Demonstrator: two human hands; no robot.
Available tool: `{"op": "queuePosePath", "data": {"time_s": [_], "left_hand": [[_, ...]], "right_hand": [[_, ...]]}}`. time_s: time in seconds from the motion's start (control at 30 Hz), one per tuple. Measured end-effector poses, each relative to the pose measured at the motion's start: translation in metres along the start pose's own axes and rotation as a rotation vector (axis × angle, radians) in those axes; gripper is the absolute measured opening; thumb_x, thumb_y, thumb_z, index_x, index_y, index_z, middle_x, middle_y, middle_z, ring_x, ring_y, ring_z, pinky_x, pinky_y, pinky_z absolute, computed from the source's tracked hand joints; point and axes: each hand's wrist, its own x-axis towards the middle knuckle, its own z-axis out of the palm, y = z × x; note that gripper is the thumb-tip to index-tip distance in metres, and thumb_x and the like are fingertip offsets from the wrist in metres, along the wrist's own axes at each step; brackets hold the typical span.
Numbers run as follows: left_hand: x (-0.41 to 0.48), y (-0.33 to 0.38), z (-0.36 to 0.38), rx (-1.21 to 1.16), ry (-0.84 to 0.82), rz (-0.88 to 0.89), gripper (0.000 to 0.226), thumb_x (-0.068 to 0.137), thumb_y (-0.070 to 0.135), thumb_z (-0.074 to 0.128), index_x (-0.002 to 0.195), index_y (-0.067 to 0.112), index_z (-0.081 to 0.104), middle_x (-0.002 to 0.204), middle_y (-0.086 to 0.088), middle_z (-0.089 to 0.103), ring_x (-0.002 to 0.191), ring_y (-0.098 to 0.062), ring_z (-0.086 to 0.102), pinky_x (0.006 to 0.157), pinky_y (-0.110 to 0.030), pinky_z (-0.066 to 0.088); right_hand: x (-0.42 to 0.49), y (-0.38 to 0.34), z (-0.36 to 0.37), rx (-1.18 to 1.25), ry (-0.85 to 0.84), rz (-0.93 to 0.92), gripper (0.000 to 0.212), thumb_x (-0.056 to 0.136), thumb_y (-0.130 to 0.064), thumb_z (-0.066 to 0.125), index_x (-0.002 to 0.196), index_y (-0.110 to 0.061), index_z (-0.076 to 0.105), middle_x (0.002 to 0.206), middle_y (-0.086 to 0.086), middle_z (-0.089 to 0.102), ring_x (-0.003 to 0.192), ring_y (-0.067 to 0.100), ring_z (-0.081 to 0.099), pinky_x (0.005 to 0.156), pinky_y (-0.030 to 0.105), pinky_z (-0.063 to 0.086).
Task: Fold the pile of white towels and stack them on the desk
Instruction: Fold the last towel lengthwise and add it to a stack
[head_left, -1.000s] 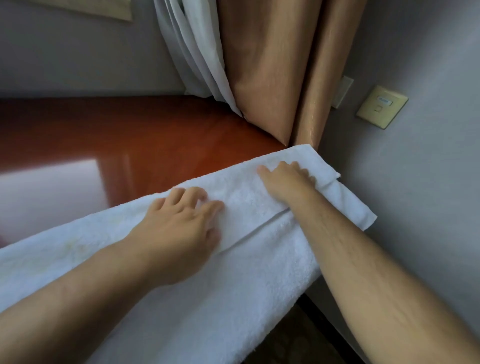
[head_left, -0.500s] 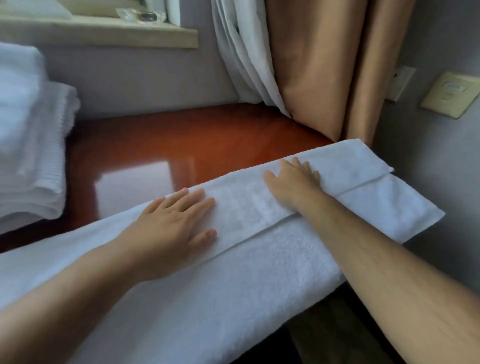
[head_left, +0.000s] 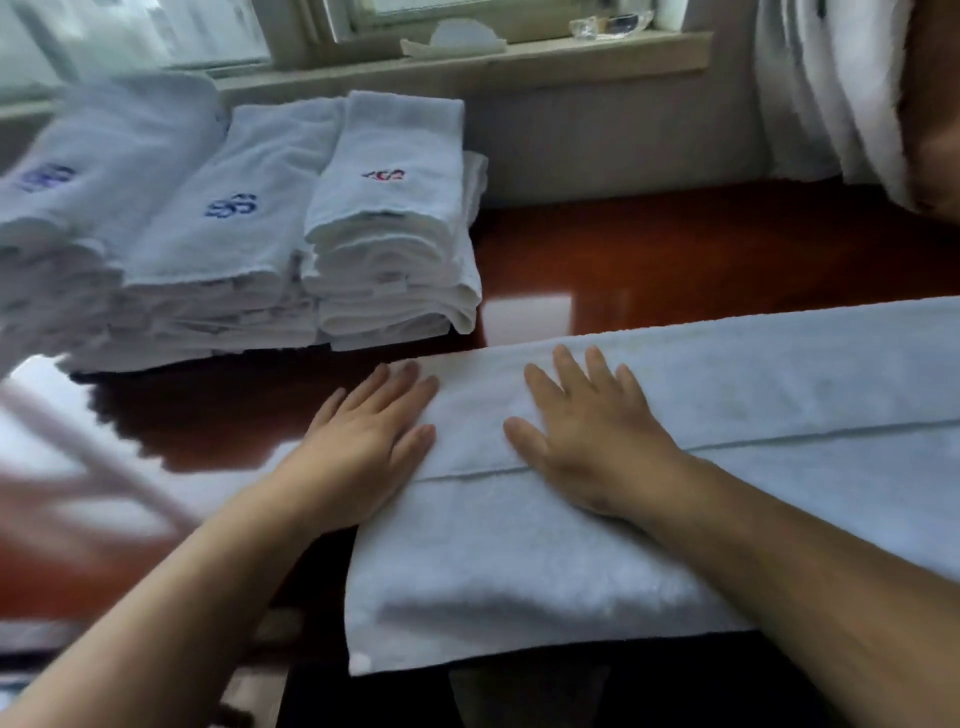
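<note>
A long white towel (head_left: 753, 410) lies across the glossy red-brown desk (head_left: 701, 249), folded lengthwise, its near edge hanging over the desk's front. My left hand (head_left: 369, 447) lies flat at the towel's left end, fingers straight, partly on the desk. My right hand (head_left: 587, 436) presses flat on the folded upper layer just right of it, fingers spread. Three stacks of folded white towels (head_left: 384, 234) with embroidered marks stand at the back left.
A window sill (head_left: 519, 57) with small clear items runs along the back wall. White and tan curtains (head_left: 841, 93) hang at the back right. The left part of the view is blurred by motion.
The view has swung left from the towel's right end to its left end. Both hands have slid left along the towel, still flat on it. The folded stacks have come into view.
</note>
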Motion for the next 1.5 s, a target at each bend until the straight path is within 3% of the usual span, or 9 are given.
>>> {"op": "queuePosePath", "data": {"time_s": [0.2,0.4,0.57,0.7,0.83,0.97,1.1,1.2,1.5], "left_hand": [[0.013,-0.016,-0.022,0.132,0.175,0.023,0.048,0.100,0.048,0.048,0.147,0.038,0.047,0.160,0.005,0.035,0.148,-0.025,0.023,0.119,-0.042,0.023],[-0.042,0.008,-0.016,-0.312,0.304,0.312,0.007,0.088,0.039,0.069,0.095,0.039,0.069,0.097,0.016,0.056,0.091,-0.006,0.055,0.077,-0.017,0.043],[-0.080,0.011,-0.008,-0.242,0.064,0.468,0.031,0.083,0.062,0.069,0.105,0.042,0.061,0.111,0.021,0.050,0.108,-0.009,0.053,0.091,-0.029,0.048],[-0.095,0.010,-0.001,0.037,0.066,0.523,0.063,0.070,0.066,0.072,0.122,0.040,0.048,0.127,0.013,0.043,0.120,-0.014,0.043,0.101,-0.034,0.042],[-0.102,0.010,-0.002,0.097,0.148,0.571,0.049,0.077,0.040,0.065,0.124,0.029,0.058,0.129,0.003,0.054,0.115,-0.021,0.051,0.093,-0.040,0.049],[-0.095,0.008,-0.019,-0.052,0.202,0.531,0.027,0.094,0.034,0.056,0.114,0.026,0.070,0.113,0.011,0.066,0.104,-0.014,0.063,0.083,-0.040,0.054],[-0.066,0.014,-0.045,-0.184,0.279,0.400,0.026,0.098,0.045,0.055,0.090,0.025,0.071,0.079,0.010,0.065,0.075,-0.008,0.062,0.067,-0.035,0.050],[-0.032,0.015,-0.062,-0.197,0.313,0.241,0.033,0.094,0.041,0.065,0.063,0.037,0.053,0.059,0.016,0.056,0.060,-0.001,0.052,0.054,-0.021,0.034],[0.047,0.015,-0.060,0.142,0.240,-0.062,0.028,0.092,0.051,0.058,0.077,0.027,0.056,0.084,0.003,0.059,0.088,-0.027,0.060,0.068,-0.034,0.044]], "right_hand": [[0.011,-0.029,-0.004,0.091,0.067,0.008,0.068,0.100,-0.059,0.031,0.158,-0.025,0.023,0.168,0.010,0.011,0.154,0.034,0.003,0.123,0.054,0.003],[-0.041,-0.010,-0.017,0.197,0.289,-0.413,0.027,0.092,-0.032,0.070,0.117,-0.021,0.070,0.121,-0.002,0.064,0.117,0.019,0.052,0.096,0.029,0.042],[-0.078,-0.020,-0.003,0.149,0.258,-0.638,0.013,0.092,-0.031,0.072,0.099,-0.021,0.074,0.104,-0.004,0.066,0.098,0.017,0.057,0.083,0.027,0.047],[-0.095,-0.020,0.003,0.053,0.261,-0.709,0.042,0.088,-0.058,0.065,0.104,-0.019,0.072,0.110,-0.003,0.066,0.100,0.020,0.060,0.083,0.036,0.052],[-0.108,-0.022,0.007,-0.242,0.223,-0.686,0.064,0.071,-0.050,0.082,0.123,-0.015,0.067,0.129,0.006,0.064,0.110,0.028,0.064,0.081,0.040,0.055],[-0.111,-0.017,0.000,-0.209,0.324,-0.697,0.045,0.068,-0.020,0.076,0.111,-0.008,0.072,0.110,0.009,0.071,0.092,0.032,0.068,0.070,0.041,0.057],[-0.101,-0.006,-0.038,-0.199,0.278,-0.522,0.031,0.079,-0.038,0.042,0.089,-0.021,0.065,0.084,-0.003,0.064,0.076,0.022,0.059,0.062,0.039,0.052],[-0.061,0.018,-0.075,-0.146,0.189,-0.311,0.021,0.092,-0.044,0.048,0.081,-0.028,0.056,0.077,-0.009,0.060,0.076,0.021,0.059,0.066,0.035,0.047],[0.039,0.051,-0.073,-0.064,0.133,-0.101,0.023,0.097,-0.053,0.059,0.094,-0.031,0.064,0.089,-0.005,0.066,0.079,0.019,0.060,0.065,0.033,0.046]]}}
